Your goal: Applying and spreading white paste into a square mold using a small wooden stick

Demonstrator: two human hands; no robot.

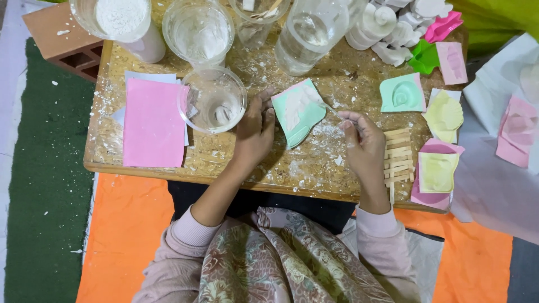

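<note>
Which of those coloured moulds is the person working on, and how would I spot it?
Start at the wooden table and find the two hands near its front middle. The green mould sits between them, steadied by the left hand. Unlike the other moulds lying at the right, it is partly filled with white paste and has a thin tool in it.

A mint-green mould (298, 111) is lying near the middle of the low wooden table (314, 168), tilted, with its hollow showing whitish plaster. The left hand (255, 130) is gripping its left edge. A thin stick (327, 105), pinched in the right hand (362, 137), is reaching into the mould's upper right part.
</note>
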